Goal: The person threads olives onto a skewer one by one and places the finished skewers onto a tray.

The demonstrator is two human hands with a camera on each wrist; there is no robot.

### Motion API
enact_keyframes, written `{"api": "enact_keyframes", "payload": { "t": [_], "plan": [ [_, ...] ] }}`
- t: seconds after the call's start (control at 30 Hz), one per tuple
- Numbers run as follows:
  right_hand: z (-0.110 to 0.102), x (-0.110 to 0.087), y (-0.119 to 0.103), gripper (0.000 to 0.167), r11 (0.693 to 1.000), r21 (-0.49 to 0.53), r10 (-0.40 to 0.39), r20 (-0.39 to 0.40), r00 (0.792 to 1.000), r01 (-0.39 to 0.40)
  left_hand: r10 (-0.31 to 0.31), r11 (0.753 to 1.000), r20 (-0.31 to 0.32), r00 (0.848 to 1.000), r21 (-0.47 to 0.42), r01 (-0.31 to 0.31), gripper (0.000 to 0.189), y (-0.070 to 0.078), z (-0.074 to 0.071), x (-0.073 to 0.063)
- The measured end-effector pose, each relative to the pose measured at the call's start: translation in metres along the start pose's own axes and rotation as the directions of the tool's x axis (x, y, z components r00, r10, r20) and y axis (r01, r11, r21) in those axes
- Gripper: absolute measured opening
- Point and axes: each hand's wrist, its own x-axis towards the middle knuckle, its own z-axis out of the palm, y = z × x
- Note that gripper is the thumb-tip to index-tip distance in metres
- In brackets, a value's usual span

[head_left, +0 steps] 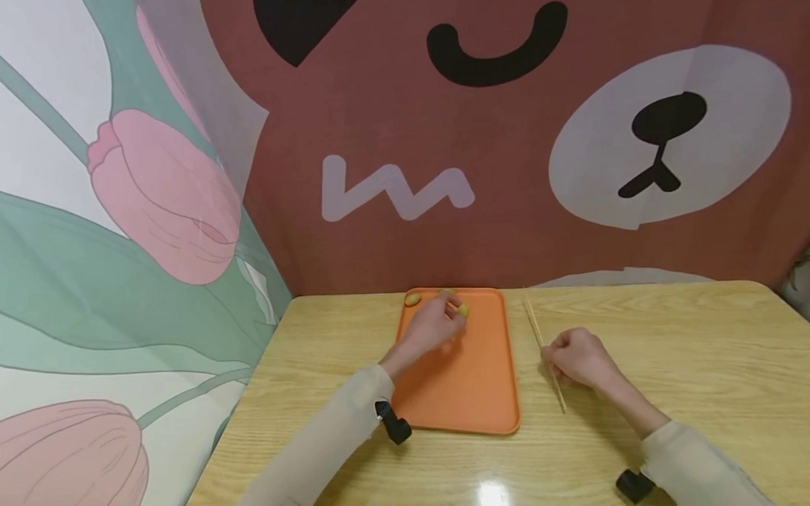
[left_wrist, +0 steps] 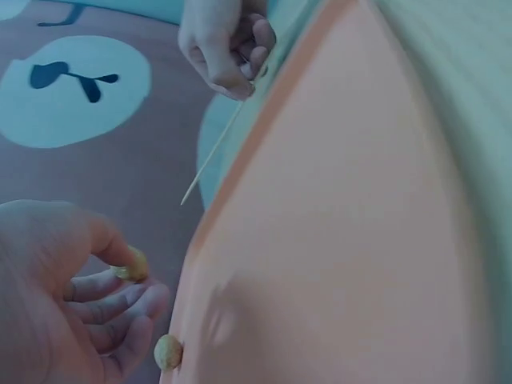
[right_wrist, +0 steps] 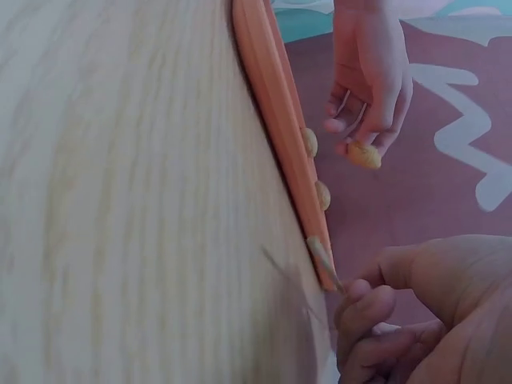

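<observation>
My left hand (head_left: 436,322) pinches a small round yellow-brown piece (right_wrist: 364,155) between thumb and fingertips, over the far end of an orange tray (head_left: 467,393). What kind of food or ball it is cannot be told. A similar piece (head_left: 413,299) lies in the tray's far left corner; another (head_left: 447,292) is partly hidden behind my left hand. To the right of the tray, my right hand (head_left: 581,357) holds a thin wooden skewer (head_left: 533,321) by its middle. One pointed end of the skewer shows in the left wrist view, apart from the held piece.
The tray lies on a wood-grain table (head_left: 703,353), near its back edge. Behind the table hangs a brown cloth (head_left: 515,175) with a bear face, and at the left a tulip-print cloth (head_left: 172,200). Black wrist cameras are strapped to both sleeves.
</observation>
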Motion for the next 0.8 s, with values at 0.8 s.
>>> {"api": "enact_keyframes", "payload": {
  "t": [0.8],
  "plan": [
    [-0.005, -0.033, -0.066, 0.010, 0.913, 0.172, -0.376, 0.005, 0.926, 0.370, -0.006, 0.556, -0.039, 0.999, -0.831, -0.029, 0.028, -0.018, -0.047, -0.029]
  ]
}}
